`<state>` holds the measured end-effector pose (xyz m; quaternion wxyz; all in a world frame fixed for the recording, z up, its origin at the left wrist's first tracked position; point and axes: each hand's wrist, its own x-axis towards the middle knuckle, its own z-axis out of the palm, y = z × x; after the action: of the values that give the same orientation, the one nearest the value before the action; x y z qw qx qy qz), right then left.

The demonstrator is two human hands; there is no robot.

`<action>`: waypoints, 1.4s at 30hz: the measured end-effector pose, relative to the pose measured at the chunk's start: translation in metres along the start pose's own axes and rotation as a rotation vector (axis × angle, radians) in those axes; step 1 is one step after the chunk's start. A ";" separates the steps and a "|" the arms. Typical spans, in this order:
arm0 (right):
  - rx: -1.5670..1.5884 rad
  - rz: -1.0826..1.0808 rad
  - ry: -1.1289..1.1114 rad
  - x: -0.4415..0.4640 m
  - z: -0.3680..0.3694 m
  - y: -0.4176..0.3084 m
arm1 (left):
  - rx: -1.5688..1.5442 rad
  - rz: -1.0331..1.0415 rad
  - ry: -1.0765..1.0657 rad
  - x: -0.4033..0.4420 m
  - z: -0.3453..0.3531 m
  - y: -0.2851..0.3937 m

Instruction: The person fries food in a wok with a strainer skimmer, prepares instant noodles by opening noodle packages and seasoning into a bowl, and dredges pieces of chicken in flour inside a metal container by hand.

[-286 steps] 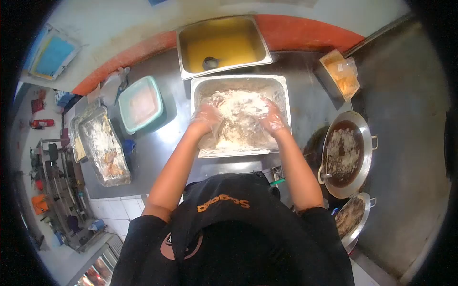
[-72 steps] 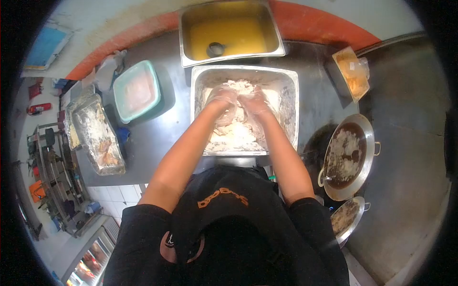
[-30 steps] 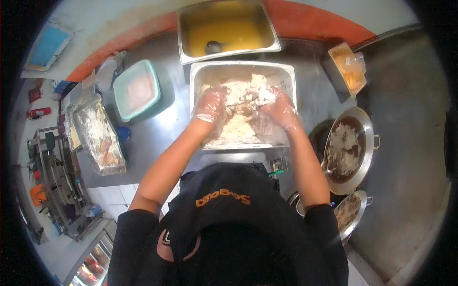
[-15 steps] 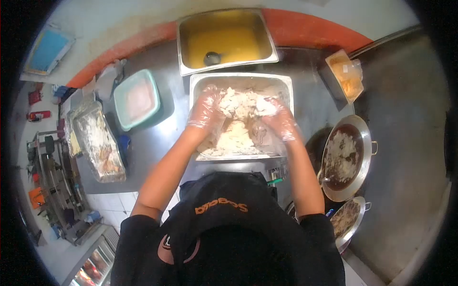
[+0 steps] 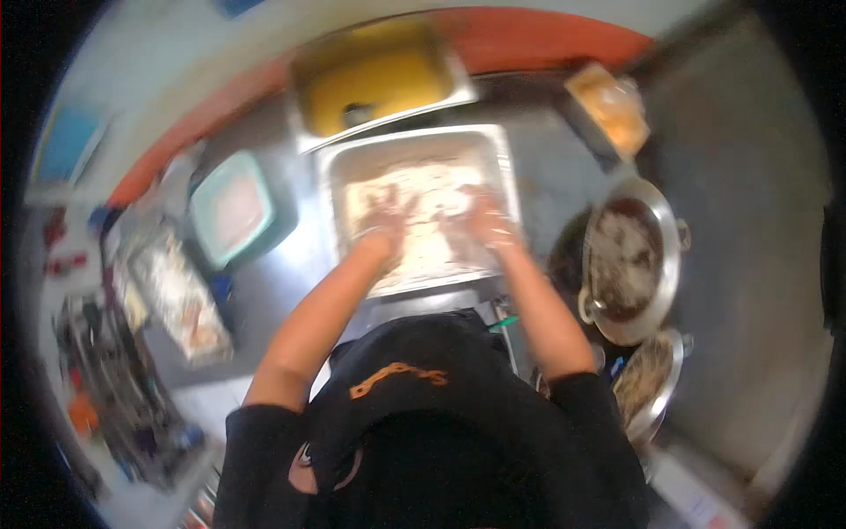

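Observation:
A rectangular steel pan (image 5: pixel 507 159) stands in front of me, holding a pale, floury mass (image 5: pixel 432 251). Both of my hands are down in it, wearing clear plastic gloves. On the pan's left side my left hand (image 5: pixel 383 220) reaches into the flour. Opposite it, my right hand (image 5: pixel 483 220) touches the flour near the right wall. Motion blur smears the fingers of both hands, so their grip and anything between them cannot be made out.
Behind sits a steel pan of yellow liquid (image 5: pixel 379 75) with a dark round ladle-like thing (image 5: pixel 357 113). Left are a mint tub (image 5: pixel 202 207) and a floury tray (image 5: pixel 181 300). Two large frying pans, one with dark oil (image 5: pixel 648 291), and a box of orange food (image 5: pixel 612 115) stand right.
The view has shifted and blurred. My hands, which were cupped around white floury clumps, are now lower in the pan, and the raised clumps look flatter.

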<state>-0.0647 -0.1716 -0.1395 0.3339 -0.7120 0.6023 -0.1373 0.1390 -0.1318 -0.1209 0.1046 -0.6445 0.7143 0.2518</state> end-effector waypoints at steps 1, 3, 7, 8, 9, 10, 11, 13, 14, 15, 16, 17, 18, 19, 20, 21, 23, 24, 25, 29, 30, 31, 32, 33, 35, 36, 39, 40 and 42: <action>-0.128 0.006 0.035 -0.004 0.009 0.003 | -0.032 0.050 -0.027 0.012 0.006 -0.006; -0.351 0.121 -0.078 0.014 0.053 0.036 | 0.069 0.156 -0.104 0.021 0.002 -0.006; -0.387 0.230 -0.391 -0.017 -0.005 -0.035 | 0.100 0.118 -0.039 0.025 -0.004 -0.002; -0.476 0.299 -0.386 -0.028 -0.019 -0.063 | 0.066 0.135 -0.024 0.020 -0.006 -0.006; -0.564 0.369 -0.385 -0.039 -0.032 -0.091 | 0.029 0.146 -0.007 0.019 -0.009 -0.010; -0.748 0.438 -0.431 -0.041 -0.040 -0.125 | 0.040 0.160 0.002 0.020 -0.010 -0.013; -0.652 0.352 -0.386 -0.036 -0.024 -0.101 | 0.049 0.171 0.008 0.022 -0.007 -0.017; -0.466 0.173 -0.323 -0.025 0.008 -0.052 | 0.008 0.142 0.004 0.018 -0.012 -0.011; -0.434 0.164 -0.241 -0.027 0.007 -0.049 | -0.039 0.098 -0.005 0.009 -0.023 0.000; -0.402 0.153 -0.162 -0.026 0.006 -0.046 | -0.090 0.050 -0.015 0.004 -0.030 0.006; -0.337 0.159 -0.099 -0.016 0.022 -0.031 | -0.074 0.081 0.053 0.008 -0.023 0.000; -0.273 0.165 -0.036 0.003 0.051 -0.007 | -0.060 0.111 0.121 0.016 -0.010 -0.013; -0.209 0.171 0.027 0.014 0.064 0.006 | -0.046 0.142 0.188 0.018 -0.003 -0.025; -0.238 0.134 -0.070 0.005 0.039 -0.007 | -0.024 0.186 0.271 0.011 -0.001 -0.035; -0.267 0.098 -0.163 -0.016 -0.014 -0.037 | 0.001 0.233 0.355 0.003 0.001 -0.046; -0.300 0.061 -0.256 -0.027 -0.045 -0.052 | 0.022 0.281 0.442 0.003 0.001 -0.049; -0.239 0.005 -0.159 -0.016 -0.034 -0.059 | -0.201 0.155 0.371 -0.049 -0.051 -0.012; -0.209 -0.020 -0.109 -0.013 -0.029 -0.062 | -0.312 0.095 0.333 -0.066 -0.070 0.002; -0.148 -0.074 -0.058 -0.021 -0.039 -0.074 | -0.359 0.156 0.366 -0.067 -0.068 -0.002; -0.068 -0.107 -0.022 -0.029 -0.049 -0.095 | -0.615 0.165 0.337 -0.070 -0.067 -0.007; -0.042 -0.080 -0.024 -0.023 -0.036 -0.086 | -0.533 0.114 0.301 -0.050 -0.042 -0.031; -0.002 -0.058 -0.001 -0.015 -0.016 -0.073 | -0.462 0.120 0.341 -0.049 -0.042 -0.030; -0.038 -0.076 0.057 -0.007 0.005 -0.058 | -0.390 0.122 0.381 -0.047 -0.041 -0.028; -0.111 -0.122 0.145 -0.004 0.016 -0.050 | -0.317 0.122 0.422 -0.045 -0.041 -0.027; -0.200 -0.144 0.243 -0.013 0.015 -0.054 | -0.169 0.282 0.596 -0.046 -0.038 -0.024; 0.017 -0.052 0.141 -0.022 -0.008 -0.062 | -0.223 0.230 0.549 -0.049 -0.035 -0.024; 0.124 0.046 0.104 -0.008 0.017 -0.049 | -0.367 0.113 0.447 -0.052 -0.036 -0.023; 0.125 0.016 0.134 -0.012 0.013 -0.047 | -0.412 0.100 0.436 -0.052 -0.040 -0.019; 0.105 0.010 0.189 -0.020 0.015 -0.051 | -0.497 0.119 0.462 -0.061 -0.040 -0.009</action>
<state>-0.0212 -0.1450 -0.1137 0.3129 -0.6745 0.6266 -0.2334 0.1640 -0.0987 -0.0603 -0.2350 -0.6475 0.6722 0.2714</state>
